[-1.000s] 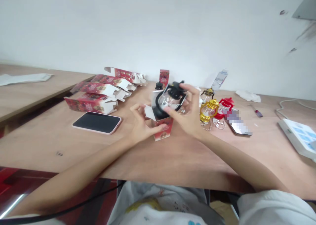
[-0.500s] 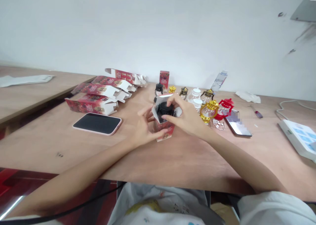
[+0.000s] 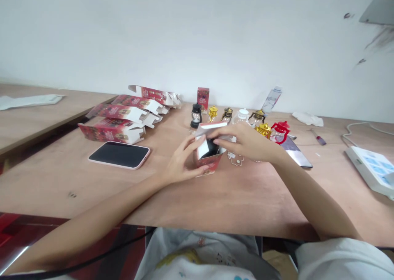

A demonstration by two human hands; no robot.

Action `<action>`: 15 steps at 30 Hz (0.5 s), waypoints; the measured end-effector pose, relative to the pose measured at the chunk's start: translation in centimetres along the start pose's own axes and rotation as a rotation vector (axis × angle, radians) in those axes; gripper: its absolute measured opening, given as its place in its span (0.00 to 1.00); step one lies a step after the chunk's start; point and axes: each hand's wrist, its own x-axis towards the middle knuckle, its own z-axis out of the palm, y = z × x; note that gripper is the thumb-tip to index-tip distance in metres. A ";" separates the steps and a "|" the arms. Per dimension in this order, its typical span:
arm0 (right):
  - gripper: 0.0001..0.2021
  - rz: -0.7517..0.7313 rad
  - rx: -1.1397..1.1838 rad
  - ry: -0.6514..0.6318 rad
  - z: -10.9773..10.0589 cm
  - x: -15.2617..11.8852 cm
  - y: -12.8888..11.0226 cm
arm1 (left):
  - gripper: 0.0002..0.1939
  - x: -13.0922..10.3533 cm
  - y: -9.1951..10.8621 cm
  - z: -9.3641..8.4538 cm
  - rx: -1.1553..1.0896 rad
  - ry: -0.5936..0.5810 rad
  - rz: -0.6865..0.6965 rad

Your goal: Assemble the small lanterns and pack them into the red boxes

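My left hand (image 3: 182, 162) is wrapped round a small red printed cardboard box (image 3: 211, 162) standing in front of me. A black miniature lantern (image 3: 212, 147) is down inside the box, mostly hidden by its walls and my fingers. My right hand (image 3: 246, 141) has its fingers at the open top, against the white-edged lid flap (image 3: 212, 126), with the thumb by the right side panel. Behind the box stand another black lantern (image 3: 196, 116), a small gold one (image 3: 213, 113), a white one (image 3: 242, 115) and a red one (image 3: 280, 131).
Several partly opened red boxes (image 3: 113, 112) lie back left, with a pink-edged phone (image 3: 120, 155) before them. Another phone (image 3: 297, 153) lies right of the lanterns. A tilted bottle (image 3: 272, 99), a closed red box (image 3: 203, 99) and a white device (image 3: 372, 169) also sit there.
The black lantern has sunk deeper into the box. My right fingers have shifted from its top to the lid flap, which now leans over the opening.
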 end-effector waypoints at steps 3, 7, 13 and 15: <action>0.13 -0.036 -0.048 -0.023 0.2 0.2 0.3 | 0.38 0.3 0.1 -0.1 0.008 0.007 0.034; 0.19 -0.050 0.131 -0.018 -0.6 -0.3 1.0 | 0.33 0.6 0.2 -0.4 -0.052 0.024 0.039; 0.16 -0.082 0.242 0.167 -0.5 -0.3 1.8 | 0.32 0.7 0.4 -0.5 -0.204 -0.043 0.034; 0.26 -0.074 0.127 0.283 0.2 0.0 1.8 | 0.32 0.7 0.4 -0.5 -0.229 -0.048 0.029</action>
